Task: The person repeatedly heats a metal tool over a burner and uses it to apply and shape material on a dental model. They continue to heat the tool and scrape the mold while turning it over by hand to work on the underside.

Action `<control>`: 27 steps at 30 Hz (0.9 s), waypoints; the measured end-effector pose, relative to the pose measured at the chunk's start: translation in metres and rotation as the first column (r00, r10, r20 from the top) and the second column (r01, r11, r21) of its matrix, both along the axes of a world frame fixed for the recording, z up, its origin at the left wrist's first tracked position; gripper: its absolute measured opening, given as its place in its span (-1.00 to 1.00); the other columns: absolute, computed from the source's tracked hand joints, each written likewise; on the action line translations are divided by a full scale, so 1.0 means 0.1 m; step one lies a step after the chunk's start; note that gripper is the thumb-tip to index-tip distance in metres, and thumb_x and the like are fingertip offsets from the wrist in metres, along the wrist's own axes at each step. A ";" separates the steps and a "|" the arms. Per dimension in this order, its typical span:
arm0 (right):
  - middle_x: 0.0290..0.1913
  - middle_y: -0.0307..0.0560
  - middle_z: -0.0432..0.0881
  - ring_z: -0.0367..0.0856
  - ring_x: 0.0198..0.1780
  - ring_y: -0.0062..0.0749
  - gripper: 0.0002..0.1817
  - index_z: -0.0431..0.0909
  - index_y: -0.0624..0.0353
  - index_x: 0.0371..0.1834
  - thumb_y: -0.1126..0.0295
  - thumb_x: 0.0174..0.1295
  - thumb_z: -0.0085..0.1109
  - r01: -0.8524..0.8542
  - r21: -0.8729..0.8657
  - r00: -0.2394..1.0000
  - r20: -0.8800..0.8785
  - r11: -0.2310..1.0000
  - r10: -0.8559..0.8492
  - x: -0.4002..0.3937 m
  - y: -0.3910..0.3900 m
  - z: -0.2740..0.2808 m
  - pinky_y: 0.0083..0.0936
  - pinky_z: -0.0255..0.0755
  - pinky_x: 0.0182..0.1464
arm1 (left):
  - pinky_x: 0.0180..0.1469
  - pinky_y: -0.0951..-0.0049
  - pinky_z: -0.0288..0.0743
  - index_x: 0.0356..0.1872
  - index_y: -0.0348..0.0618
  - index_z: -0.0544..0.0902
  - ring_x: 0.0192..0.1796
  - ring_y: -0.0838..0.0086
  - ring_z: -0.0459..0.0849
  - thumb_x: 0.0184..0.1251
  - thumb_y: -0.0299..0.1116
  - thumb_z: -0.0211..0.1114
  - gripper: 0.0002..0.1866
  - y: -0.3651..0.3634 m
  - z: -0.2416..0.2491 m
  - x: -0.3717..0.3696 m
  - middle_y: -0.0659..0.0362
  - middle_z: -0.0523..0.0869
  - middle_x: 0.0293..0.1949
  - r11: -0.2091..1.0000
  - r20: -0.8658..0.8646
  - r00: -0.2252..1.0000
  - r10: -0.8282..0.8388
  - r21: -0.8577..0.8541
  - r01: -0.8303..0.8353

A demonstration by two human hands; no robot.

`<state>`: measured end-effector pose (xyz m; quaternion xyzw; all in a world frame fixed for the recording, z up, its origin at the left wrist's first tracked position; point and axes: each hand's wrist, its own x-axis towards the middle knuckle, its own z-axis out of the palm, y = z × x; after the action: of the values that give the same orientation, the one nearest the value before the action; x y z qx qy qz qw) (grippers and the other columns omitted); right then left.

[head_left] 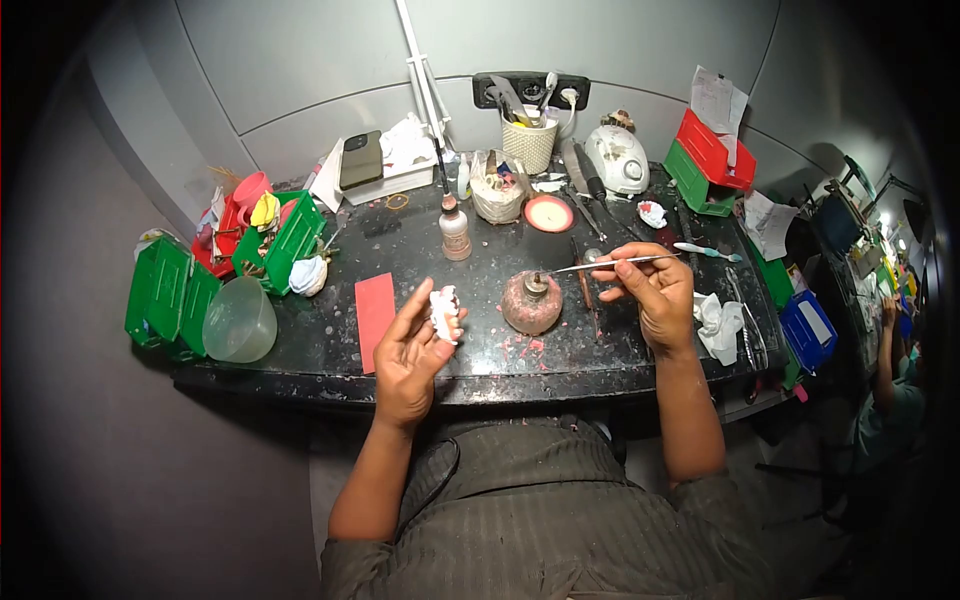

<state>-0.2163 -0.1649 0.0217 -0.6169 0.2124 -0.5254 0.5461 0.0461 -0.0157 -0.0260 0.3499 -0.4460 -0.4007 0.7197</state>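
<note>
My left hand holds a small white dental cast above the front of the black bench. My right hand pinches a thin metal instrument that points left, its tip over the wick of a round spirit burner standing between the two hands. A red wax sheet lies just left of my left hand.
Green bins and a clear bowl stand at the left. A small bottle, a red dish, a tool cup and a white motor unit are further back. Tissue and a blue bin lie right. Another person sits at the far right.
</note>
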 end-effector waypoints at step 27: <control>-0.08 0.26 0.69 0.77 -0.09 -0.12 -0.84 0.51 0.39 -0.05 0.55 0.38 0.08 -0.052 0.055 0.997 0.060 0.997 0.049 -0.04 -0.02 0.01 -0.39 0.75 -0.16 | 0.16 0.33 0.57 0.39 -0.48 0.26 0.16 0.17 0.67 0.46 -0.37 0.24 -0.40 -0.01 -0.07 -0.09 -0.10 0.58 0.18 0.985 0.132 0.976 0.172 -0.002 -0.173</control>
<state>-0.2200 -0.1667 0.0222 -0.5907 0.1955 -0.5232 0.5824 0.0374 -0.0163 -0.0334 0.4163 -0.4586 -0.3149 0.7192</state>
